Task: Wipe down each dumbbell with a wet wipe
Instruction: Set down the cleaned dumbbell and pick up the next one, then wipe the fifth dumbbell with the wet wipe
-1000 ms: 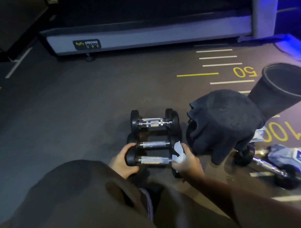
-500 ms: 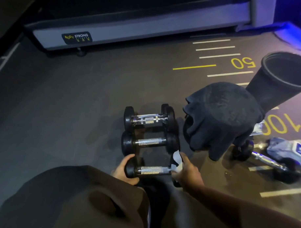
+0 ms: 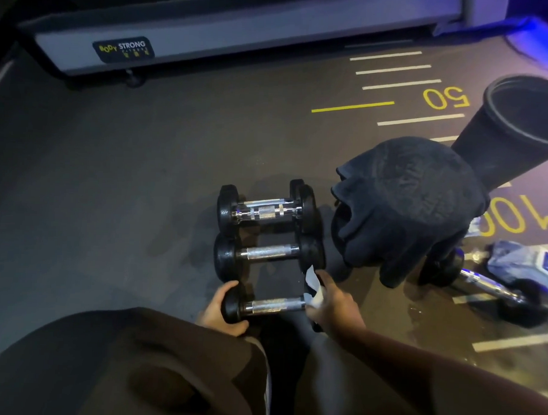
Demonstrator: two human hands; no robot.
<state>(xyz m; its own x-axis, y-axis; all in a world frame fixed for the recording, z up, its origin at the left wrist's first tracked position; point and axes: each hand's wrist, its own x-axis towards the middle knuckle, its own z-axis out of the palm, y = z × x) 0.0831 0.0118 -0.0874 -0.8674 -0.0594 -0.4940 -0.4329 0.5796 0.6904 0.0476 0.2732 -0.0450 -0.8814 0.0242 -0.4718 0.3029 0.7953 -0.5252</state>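
Item: three dumbbells laid in a row on the dark gym floor (image 3: pixel 118 183). Nearest dumbbell (image 3: pixel 272 306): left head gripped by the left hand (image 3: pixel 221 314); right end covered by a white wet wipe (image 3: pixel 313 288), pinched in the right hand (image 3: pixel 334 305). Middle dumbbell (image 3: pixel 266 253) and far dumbbell (image 3: pixel 265 210) lie just beyond it, untouched. A fourth dumbbell (image 3: pixel 493 288) is seen to the right, partly hidden by a black cloth (image 3: pixel 406 205). A wipe packet (image 3: pixel 525 262) lies beside it.
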